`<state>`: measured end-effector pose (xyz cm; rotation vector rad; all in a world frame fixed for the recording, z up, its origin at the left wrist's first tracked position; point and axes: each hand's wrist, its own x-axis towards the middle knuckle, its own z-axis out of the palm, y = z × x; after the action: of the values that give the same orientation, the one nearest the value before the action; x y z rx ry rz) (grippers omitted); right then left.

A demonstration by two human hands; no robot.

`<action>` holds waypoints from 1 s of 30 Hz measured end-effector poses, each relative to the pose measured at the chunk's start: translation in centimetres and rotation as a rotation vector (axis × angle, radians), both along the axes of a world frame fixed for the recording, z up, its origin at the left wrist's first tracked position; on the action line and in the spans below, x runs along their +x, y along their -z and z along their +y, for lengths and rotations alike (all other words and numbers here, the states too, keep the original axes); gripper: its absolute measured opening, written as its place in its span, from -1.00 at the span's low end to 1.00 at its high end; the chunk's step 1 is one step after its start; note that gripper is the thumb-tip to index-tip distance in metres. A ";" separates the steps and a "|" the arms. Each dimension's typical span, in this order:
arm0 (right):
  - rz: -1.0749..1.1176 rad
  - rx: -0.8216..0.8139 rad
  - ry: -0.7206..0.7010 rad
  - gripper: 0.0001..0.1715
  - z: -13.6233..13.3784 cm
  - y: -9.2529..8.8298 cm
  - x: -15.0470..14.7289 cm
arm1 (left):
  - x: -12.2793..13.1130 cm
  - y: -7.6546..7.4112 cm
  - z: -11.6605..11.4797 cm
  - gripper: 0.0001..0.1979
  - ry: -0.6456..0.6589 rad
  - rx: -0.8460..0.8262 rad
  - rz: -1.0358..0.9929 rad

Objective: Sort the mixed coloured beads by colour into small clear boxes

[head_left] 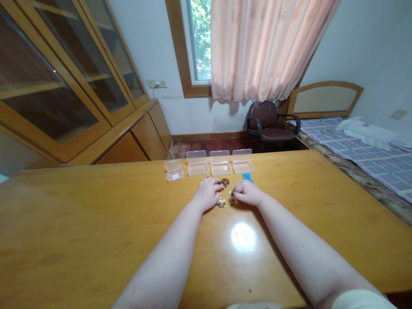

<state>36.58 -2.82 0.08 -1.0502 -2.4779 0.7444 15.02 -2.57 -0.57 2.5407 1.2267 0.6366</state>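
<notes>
My left hand [208,194] rests low over the table with its fingers stretched toward a small heap of brown pieces [225,183]. Below those fingertips lies a mixed cluster of pale yellow and brown pieces [221,203]. My right hand [247,192] is closed in a pinch at its left side, where tiny pale and dark bits show by the fingertips; what exactly it grips is too small to make out. Just beyond that hand sits a pile of blue pieces [247,177].
Three clear plastic boxes with raised lids, one the middle box [220,169], stand in a row behind the hands. A smaller clear box [174,175] holding a white slip is at their left. All are on the wooden table [96,227]. A chair [268,122] stands beyond.
</notes>
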 end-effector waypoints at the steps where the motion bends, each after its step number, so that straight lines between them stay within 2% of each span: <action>1: -0.017 0.007 0.001 -0.66 0.0 0.0 0.0 | 0.0 -0.1 0.0 -0.66 0.002 0.003 -0.006; 10: -0.069 0.065 0.018 -0.66 -0.2 0.1 -0.4 | 0.0 -0.7 -0.1 -0.68 0.093 -0.013 -0.126; 16: -0.047 0.085 0.111 -0.64 0.1 0.6 -0.1 | 0.0 -0.7 0.0 -0.70 0.128 -0.013 -0.147; 22: -0.016 0.056 0.063 -0.63 0.0 0.5 -0.3 | 0.0 -0.7 -0.1 -0.72 0.126 -0.018 -0.140; 30: -0.011 0.092 0.069 -0.60 0.0 0.4 -0.4 | 0.0 -0.6 0.0 -0.71 0.131 -0.010 -0.137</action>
<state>36.16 -2.85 -0.36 -1.1021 -2.4463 0.6002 15.01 -2.62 0.02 2.4975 1.0068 0.7582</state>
